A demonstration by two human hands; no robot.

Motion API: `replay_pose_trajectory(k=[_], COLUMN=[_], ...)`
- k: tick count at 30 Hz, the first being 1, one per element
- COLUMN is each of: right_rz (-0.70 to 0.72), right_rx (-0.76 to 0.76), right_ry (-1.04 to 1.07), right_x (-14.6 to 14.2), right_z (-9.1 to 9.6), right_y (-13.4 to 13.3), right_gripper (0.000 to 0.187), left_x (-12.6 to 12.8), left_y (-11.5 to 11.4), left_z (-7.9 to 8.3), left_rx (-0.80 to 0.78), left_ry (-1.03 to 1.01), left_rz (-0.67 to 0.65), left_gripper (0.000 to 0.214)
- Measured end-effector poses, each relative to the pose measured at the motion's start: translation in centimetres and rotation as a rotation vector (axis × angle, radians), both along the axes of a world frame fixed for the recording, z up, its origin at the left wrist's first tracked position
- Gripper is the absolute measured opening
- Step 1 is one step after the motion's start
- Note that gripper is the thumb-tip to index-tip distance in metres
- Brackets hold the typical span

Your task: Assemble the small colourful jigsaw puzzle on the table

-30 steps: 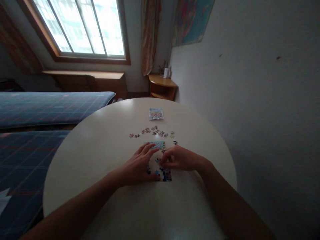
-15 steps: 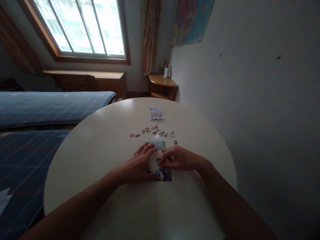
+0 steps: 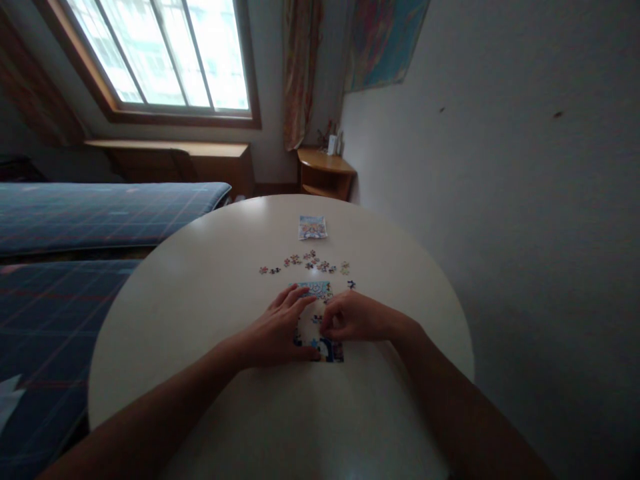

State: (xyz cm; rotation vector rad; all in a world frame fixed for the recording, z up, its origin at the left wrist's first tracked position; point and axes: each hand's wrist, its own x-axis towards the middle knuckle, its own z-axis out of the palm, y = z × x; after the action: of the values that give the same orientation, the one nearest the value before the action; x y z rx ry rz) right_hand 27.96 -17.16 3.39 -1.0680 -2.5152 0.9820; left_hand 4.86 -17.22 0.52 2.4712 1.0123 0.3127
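Observation:
A partly assembled jigsaw puzzle [image 3: 334, 352] lies on the round white table, with a pale gap in its middle. My left hand [image 3: 280, 330] rests over its left side, fingers spread, thumb at the lower edge and fingertips near the top. My right hand [image 3: 357, 317] is over the right side, thumb and forefinger pinched together at the gap. Whatever is between those fingertips is hidden. A small loose puzzle piece [image 3: 317, 319] sits in the gap just left of the pinch. Both hands cover parts of the puzzle.
Several loose puzzle pieces [image 3: 295, 259] lie in a band beyond the puzzle. One dark piece [image 3: 351, 285] is just past my right hand. A small picture packet [image 3: 313, 227] lies farther back on the table [image 3: 200, 293]. A plaid mattress [image 3: 60, 320] stands left, a wall right.
My right hand's fingertips have shifted very slightly, and the small piece beside them sits a touch differently. My left hand stays in place.

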Motion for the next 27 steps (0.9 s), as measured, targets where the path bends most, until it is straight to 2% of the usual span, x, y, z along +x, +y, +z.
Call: replay_pose_trajectory(k=[6,12,14,16,19,22,27], right_rz=[0.04,0.065,-0.017,-0.209,-0.49,-0.554,-0.549], right_rx=[0.008,-0.018,0.001,0.092,0.239,0.251,0.243], right_ry=[0.043,0.082,0.108,0.118,0.022,-0.071,-0.109], right_x=[0.0,0.0,1.0,2.6,5.3,6.8,6.5], right_z=[-0.2,0.4,0.8,0.9,0.4,-0.5,-1.4], right_y=[0.1,0.0,0.3,0.7,1.5,2.3,2.8], right_gripper=[0.01,0.008,0.01,0.014,0.018,0.026,0.028], left_x=[0.0,0.0,0.0,0.0,-0.4,-0.9,-1.4], left_y=[0.0,0.0,0.0,0.0,0.4,0.9,1.4], left_z=[0.0,0.1,0.2,0.2,0.0,-0.1,0.0], left_rx=[0.005,0.007,0.004,-0.004,0.004,0.033,0.059], left_ry=[0.012,0.009,0.009,-0.003,-0.031,-0.035,-0.014], left_rz=[0.005,-0.006,-0.007,-0.008,0.004,-0.005,0.001], left_gripper=[0.093,0.092,0.092,0.088,0.08,0.079,0.076])
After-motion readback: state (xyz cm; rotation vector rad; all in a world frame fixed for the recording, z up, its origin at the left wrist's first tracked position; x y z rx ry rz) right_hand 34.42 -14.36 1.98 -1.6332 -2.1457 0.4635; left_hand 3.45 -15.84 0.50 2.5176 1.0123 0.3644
